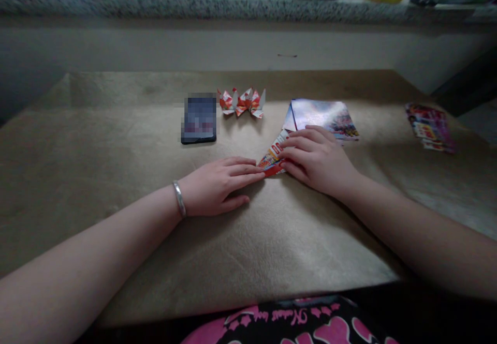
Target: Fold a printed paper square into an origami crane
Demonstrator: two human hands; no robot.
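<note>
A folded piece of printed red and white paper (272, 156) lies on the tan table cover (116, 142) at the middle. My right hand (316, 159) rests flat on its right part, fingers stretched out and pressing it down. My left hand (217, 184) lies flat beside it, fingers straight, the fingertips touching the paper's left corner. A silver bangle (179, 198) sits on my left wrist. Much of the paper is hidden under my right hand.
Folded red and white paper cranes (241, 102) stand in a row behind. A dark phone (199, 118) lies left of them. Glossy printed sheets (328, 117) lie behind my right hand, more printed paper (429, 126) at far right. A cluttered stone ledge (194, 3) runs along the back.
</note>
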